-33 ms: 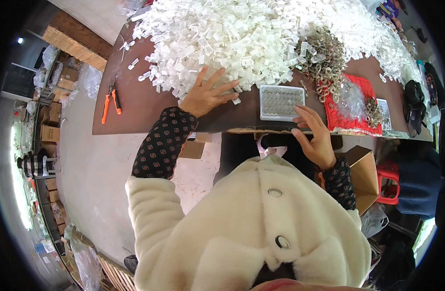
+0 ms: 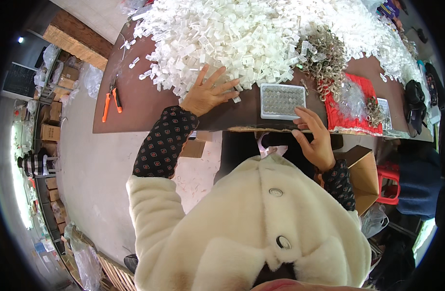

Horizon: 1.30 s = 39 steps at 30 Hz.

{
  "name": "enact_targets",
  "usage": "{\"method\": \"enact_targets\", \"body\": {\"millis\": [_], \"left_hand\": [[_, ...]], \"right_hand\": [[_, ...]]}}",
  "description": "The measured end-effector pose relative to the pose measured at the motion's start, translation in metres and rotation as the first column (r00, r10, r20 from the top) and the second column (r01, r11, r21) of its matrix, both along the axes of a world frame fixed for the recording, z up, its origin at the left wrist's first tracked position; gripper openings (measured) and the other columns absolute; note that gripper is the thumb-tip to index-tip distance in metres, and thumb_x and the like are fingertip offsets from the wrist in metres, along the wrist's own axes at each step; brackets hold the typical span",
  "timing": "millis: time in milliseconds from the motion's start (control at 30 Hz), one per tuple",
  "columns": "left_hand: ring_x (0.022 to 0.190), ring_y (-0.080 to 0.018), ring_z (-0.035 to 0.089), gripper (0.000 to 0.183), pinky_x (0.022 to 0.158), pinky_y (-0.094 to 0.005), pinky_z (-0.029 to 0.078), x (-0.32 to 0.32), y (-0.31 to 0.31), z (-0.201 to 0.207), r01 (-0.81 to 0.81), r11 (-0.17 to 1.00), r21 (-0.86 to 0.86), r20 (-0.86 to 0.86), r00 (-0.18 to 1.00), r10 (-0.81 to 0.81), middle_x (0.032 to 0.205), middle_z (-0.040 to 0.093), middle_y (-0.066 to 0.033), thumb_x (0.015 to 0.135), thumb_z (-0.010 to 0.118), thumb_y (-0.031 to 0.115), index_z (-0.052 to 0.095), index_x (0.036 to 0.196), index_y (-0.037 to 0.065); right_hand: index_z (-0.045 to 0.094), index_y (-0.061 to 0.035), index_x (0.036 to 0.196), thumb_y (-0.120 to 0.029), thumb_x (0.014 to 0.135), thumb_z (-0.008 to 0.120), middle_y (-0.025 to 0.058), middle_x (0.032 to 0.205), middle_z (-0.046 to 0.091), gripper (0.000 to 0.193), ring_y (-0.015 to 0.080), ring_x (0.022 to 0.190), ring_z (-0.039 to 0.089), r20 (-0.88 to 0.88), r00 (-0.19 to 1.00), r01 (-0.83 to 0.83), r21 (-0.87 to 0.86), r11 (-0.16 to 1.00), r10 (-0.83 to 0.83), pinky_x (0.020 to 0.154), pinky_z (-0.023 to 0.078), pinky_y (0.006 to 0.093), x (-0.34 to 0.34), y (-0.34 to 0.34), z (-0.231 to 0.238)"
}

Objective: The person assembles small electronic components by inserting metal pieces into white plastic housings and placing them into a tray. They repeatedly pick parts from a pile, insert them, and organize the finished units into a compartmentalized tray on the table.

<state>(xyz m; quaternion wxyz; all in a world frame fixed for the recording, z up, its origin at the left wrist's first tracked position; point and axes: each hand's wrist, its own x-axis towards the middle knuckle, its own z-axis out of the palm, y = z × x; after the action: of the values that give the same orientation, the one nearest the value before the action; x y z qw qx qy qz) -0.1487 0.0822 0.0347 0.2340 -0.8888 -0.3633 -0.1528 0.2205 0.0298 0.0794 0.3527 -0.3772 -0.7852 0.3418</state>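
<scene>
My left hand (image 2: 206,96) lies with spread fingers at the near edge of a large heap of small clear plastic pieces (image 2: 222,48), its fingertips touching or close to the nearest ones. It holds nothing. To the right, a shallow clear plastic tray (image 2: 262,116) with rows of small round grey items rests near the table's front edge. My right hand (image 2: 315,140) hovers by the tray's right near corner, fingers loosely apart with nothing between them. Beyond the tray is a tangled pile of metal ring-like pieces (image 2: 322,60).
Orange-handled pliers (image 2: 112,102) lie on the brown table (image 2: 140,106) at left. At right, a red cloth or bag (image 2: 348,116) carries clear plastic film (image 2: 351,99). A cardboard box (image 2: 363,174) and red stool (image 2: 388,184) stand below the right side. Another person's hand (image 2: 397,22) shows far right.
</scene>
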Motion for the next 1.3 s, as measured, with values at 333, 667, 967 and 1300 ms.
{"method": "enact_targets", "body": {"millis": [333,667,967,1300], "left_hand": [[0.139,-0.0534,0.024,0.077,0.113,-0.0598,0.02,-0.068,-0.016,-0.037,-0.559,0.822,-0.106,0.716,0.531,0.453,0.147,0.036,-0.032,0.09,0.063,0.044,0.036,0.144,-0.004],[0.128,-0.0479,0.045,0.086,0.108,-0.0462,0.035,-0.149,0.088,-0.055,-0.391,0.696,-0.603,0.746,0.034,0.665,0.13,0.049,-0.0393,0.09,0.056,0.061,0.046,0.128,-0.016],[0.083,-0.0196,0.059,0.024,0.075,-0.0325,0.047,-0.126,-0.089,0.004,-0.58,0.811,0.073,0.954,0.277,0.112,0.09,0.064,-0.0111,0.102,0.05,0.02,0.061,0.098,-0.001],[0.072,-0.0164,0.066,0.016,0.068,-0.0324,0.055,-0.089,-0.205,-0.341,-0.307,0.213,-0.928,0.364,-0.617,0.698,0.084,0.069,-0.0082,0.093,0.063,0.014,0.068,0.102,0.002]], "right_hand": [[0.059,-0.0006,0.127,0.002,0.089,0.067,0.0145,0.126,0.059,0.04,0.0166,0.088,0.066,-0.038,0.989,-0.151,-0.262,0.953,0.146,0.081,0.054,0.0286,-0.007,-0.055,-0.041],[0.059,-0.0008,0.125,-0.001,0.09,0.065,0.0144,0.115,0.062,0.036,0.021,0.088,0.067,0.054,0.986,-0.13,-0.341,0.931,0.158,0.079,0.054,0.0307,-0.028,-0.054,-0.045],[0.06,0.0009,0.126,-0.004,0.095,0.06,0.0114,0.114,0.066,0.032,0.0152,0.09,0.066,-0.038,0.978,-0.182,-0.638,0.748,0.206,0.082,0.053,0.0279,-0.049,-0.047,-0.084],[0.063,0.0,0.115,-0.003,0.099,0.055,0.0084,0.098,0.068,0.019,0.0104,0.076,0.066,-0.205,0.851,-0.45,-0.76,0.47,0.484,0.07,0.054,0.0243,-0.169,-0.028,-0.158]]}}
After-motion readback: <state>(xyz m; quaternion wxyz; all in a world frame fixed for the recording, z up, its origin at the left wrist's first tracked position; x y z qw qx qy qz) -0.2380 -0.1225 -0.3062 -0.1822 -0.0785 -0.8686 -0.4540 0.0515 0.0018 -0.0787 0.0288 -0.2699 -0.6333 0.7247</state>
